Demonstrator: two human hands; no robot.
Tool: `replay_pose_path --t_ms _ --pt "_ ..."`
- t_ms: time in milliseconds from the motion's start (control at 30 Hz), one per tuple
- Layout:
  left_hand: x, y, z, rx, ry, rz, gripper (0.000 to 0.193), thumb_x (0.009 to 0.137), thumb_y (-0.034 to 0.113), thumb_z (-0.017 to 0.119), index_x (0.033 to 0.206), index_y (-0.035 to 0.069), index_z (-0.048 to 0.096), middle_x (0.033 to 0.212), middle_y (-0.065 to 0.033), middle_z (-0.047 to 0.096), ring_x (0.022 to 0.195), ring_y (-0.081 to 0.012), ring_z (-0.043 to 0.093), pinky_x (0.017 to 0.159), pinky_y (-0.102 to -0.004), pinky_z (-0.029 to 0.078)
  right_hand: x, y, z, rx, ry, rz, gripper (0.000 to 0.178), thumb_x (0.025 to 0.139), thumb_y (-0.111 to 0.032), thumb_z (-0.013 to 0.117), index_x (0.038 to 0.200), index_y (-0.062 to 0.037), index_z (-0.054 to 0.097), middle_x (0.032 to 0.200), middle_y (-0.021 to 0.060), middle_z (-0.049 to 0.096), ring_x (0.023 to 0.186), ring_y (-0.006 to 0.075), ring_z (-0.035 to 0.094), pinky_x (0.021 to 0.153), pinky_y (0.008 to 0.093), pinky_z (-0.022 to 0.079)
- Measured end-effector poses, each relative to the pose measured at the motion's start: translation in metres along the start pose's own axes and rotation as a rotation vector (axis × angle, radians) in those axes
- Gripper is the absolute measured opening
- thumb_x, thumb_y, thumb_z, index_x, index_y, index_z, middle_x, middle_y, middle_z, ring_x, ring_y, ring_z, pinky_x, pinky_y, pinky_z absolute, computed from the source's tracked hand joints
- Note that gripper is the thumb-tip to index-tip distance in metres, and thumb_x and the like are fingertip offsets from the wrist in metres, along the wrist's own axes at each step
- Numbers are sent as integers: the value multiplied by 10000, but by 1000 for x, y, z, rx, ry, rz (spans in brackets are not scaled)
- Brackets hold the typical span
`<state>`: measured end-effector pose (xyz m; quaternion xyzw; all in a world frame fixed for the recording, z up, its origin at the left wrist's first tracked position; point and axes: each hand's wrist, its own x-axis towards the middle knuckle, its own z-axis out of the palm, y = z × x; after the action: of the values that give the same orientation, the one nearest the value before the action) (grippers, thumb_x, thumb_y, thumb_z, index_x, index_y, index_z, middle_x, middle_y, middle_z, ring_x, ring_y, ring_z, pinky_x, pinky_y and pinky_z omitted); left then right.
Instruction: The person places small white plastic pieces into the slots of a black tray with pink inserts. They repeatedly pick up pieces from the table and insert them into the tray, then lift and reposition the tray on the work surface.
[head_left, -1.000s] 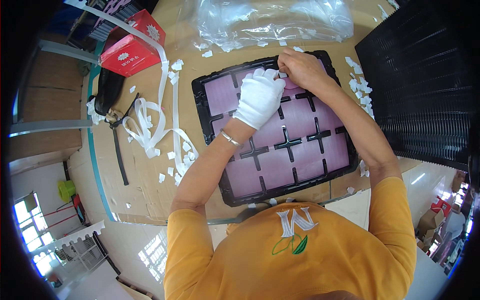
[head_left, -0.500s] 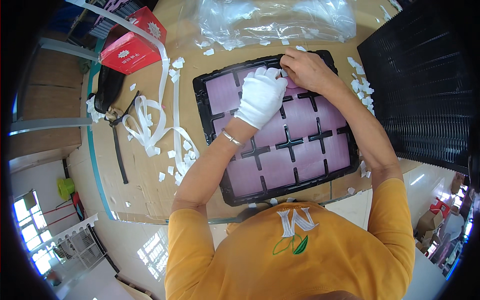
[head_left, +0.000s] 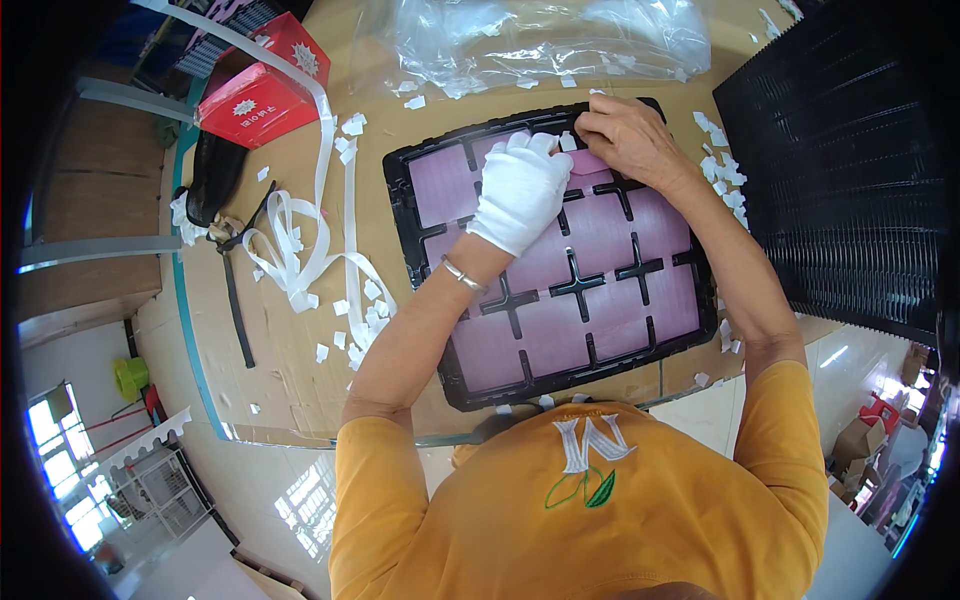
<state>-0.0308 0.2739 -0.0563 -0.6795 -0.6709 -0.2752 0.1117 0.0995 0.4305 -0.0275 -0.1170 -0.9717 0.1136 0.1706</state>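
A black plastic tray [head_left: 552, 374] lies on the cardboard-covered table, its cross-shaped dividers separating flat pinkish-purple pieces [head_left: 487, 352]. My left hand [head_left: 522, 190], in a white glove, is closed over the tray's far middle, with its fingertips curled out of sight. Beside those fingertips, a pink piece [head_left: 590, 168] with a rounded edge sits in a far compartment. A small white tab [head_left: 568, 141] stands out between my two hands. My bare right hand [head_left: 632, 138] is at the far right compartment, fingers bent together; what they grip, if anything, is hidden.
Clear plastic bags [head_left: 550, 45] lie beyond the tray. A red box [head_left: 262, 95] and a loose white strip [head_left: 322, 170] are at the left, among scattered white scraps [head_left: 375, 318]. Stacked black trays [head_left: 840, 170] rise at the right, with more scraps beside them.
My right hand has shifted slightly right, away from the gloved fingers, so the white tab and the pink piece's edge show more. My left hand has barely moved.
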Motion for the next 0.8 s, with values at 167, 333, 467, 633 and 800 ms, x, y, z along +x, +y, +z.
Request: replay_pose_path --t_ms 167,333,467,633,800 --pt "2 1 -2 4 -5 7 85 714 135 710 789 105 686 875 -63 632 799 -275 616 655 -398 504 1 3 7 122 43 36 88 835 -107 654 894 -45 631 892 95 590 829 322 600 721 421 484" --pt "1 1 -3 8 -20 -2 85 718 132 707 796 104 690 874 -63 631 797 -277 613 661 -399 504 13 -1 13 81 -9 -59 71 839 -85 646 886 -56 601 877 91 559 822 312 584 713 410 454" --pt "1 1 -3 -10 3 3 86 718 133 709 797 104 691 878 -63 632 805 -278 613 672 -402 503 11 -2 10 -13 -90 -90 74 824 -65 638 864 -64 575 853 85 534 831 294 567 712 390 415" --pt "1 2 -2 -14 -8 -3 89 715 136 714 795 105 689 883 -64 634 812 -279 614 675 -403 501 -3 3 10 23 5 -77 82 816 -65 639 875 -66 582 861 78 543 847 286 567 717 381 406" --pt "2 2 -1 -9 -1 -2 87 719 141 710 797 107 691 882 -63 633 808 -278 615 671 -403 502 4 -2 13 74 110 -101 79 806 -51 633 868 -77 592 865 60 549 856 264 578 742 393 410"
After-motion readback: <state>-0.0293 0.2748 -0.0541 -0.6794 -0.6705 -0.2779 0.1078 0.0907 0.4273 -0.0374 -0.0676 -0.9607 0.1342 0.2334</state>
